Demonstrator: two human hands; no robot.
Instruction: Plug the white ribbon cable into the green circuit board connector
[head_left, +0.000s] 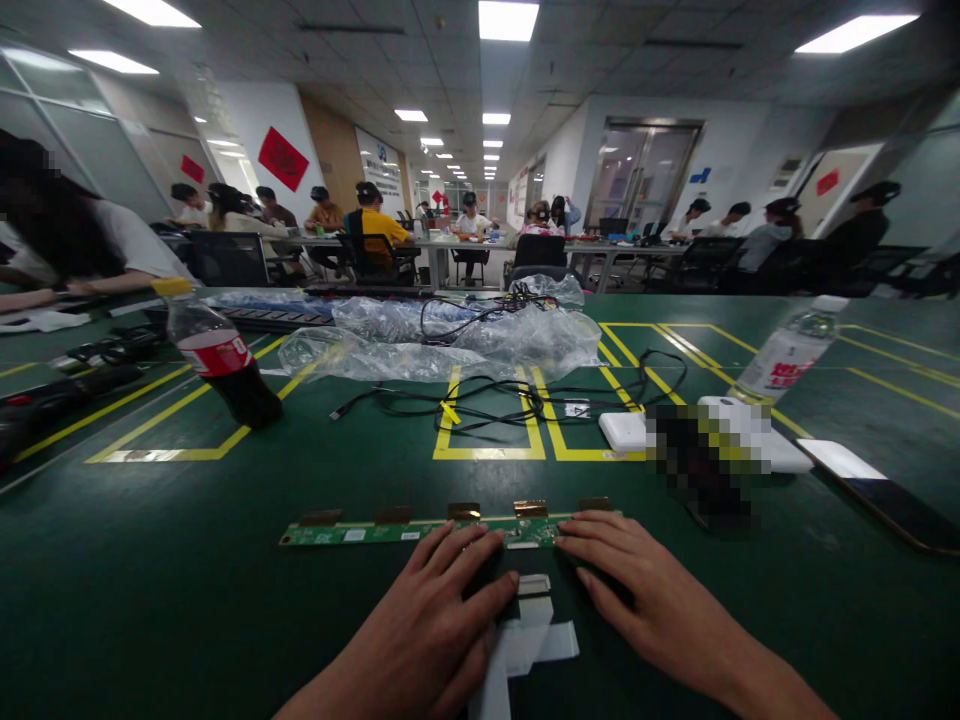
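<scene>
A long, narrow green circuit board (367,535) with several copper-coloured flex tabs along its far edge lies flat on the table. The fingertips of my left hand (442,620) rest on its middle, fingers stretched out, with the thumb beside the end of a white flat ribbon cable (535,645). That cable is folded and lies just in front of the board, partly hidden under my left hand. On the right part of the board sit the outstretched fingertips of my right hand (645,590), its thumb apart from them. Neither hand is closed around anything.
Black cables (480,395) and crumpled clear plastic wrap (465,340) lie beyond the board. A cola bottle (217,350) stands left; a clear bottle (791,350), white device (624,432) and phone (885,490) are right. A person (82,220) works at the left.
</scene>
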